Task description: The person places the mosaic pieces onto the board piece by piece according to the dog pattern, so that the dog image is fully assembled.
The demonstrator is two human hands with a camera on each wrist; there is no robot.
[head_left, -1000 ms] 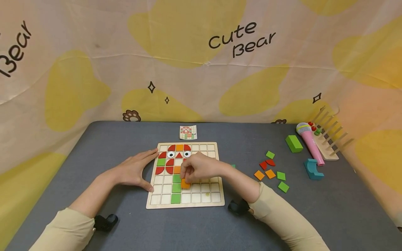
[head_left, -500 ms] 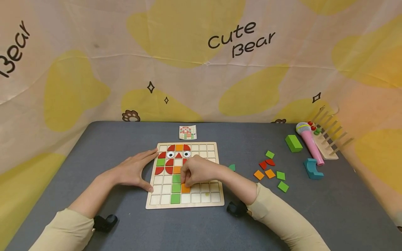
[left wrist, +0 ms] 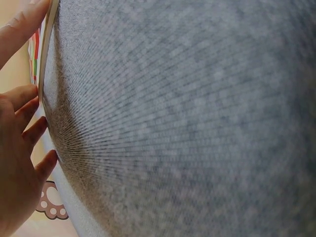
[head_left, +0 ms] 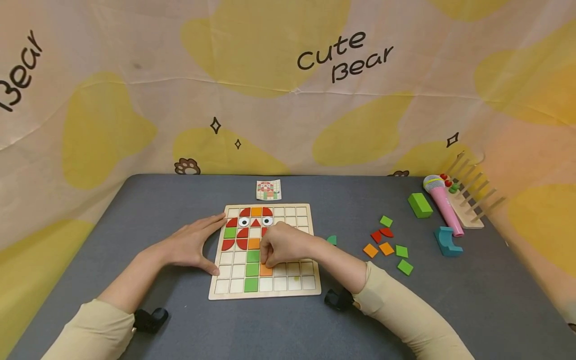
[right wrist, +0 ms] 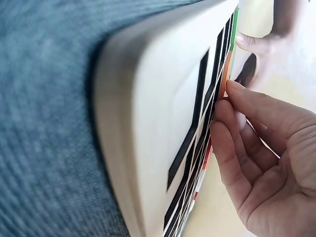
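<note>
A wooden grid board (head_left: 265,296) lies on the table with red, green, orange and eye-patterned tiles in some of its squares. My left hand (head_left: 191,245) is spread along the board's left side, thumb near the lower corner, fingertips at the upper edge. In the left wrist view its fingers touch the board's rim. Over the board's middle, my right hand (head_left: 285,245) has its fingers curled and its fingertips on an orange square tile (head_left: 266,270). That tile lies in a square beside a green tile (head_left: 252,270). The hand covers part of it and of the grid behind.
A small pattern card (head_left: 268,190) lies behind the board. To the right are loose orange (head_left: 386,249), green (head_left: 405,267) and red tiles (head_left: 386,232). Farther right are a green block (head_left: 420,205), a pink toy microphone (head_left: 444,205), a teal curved block (head_left: 447,242) and a pegged wooden stand (head_left: 472,212).
The orange tile, tilted under my right fingers one second ago, now lies flat in its square. My right hand has shifted only slightly; the left hand has stayed put.
</note>
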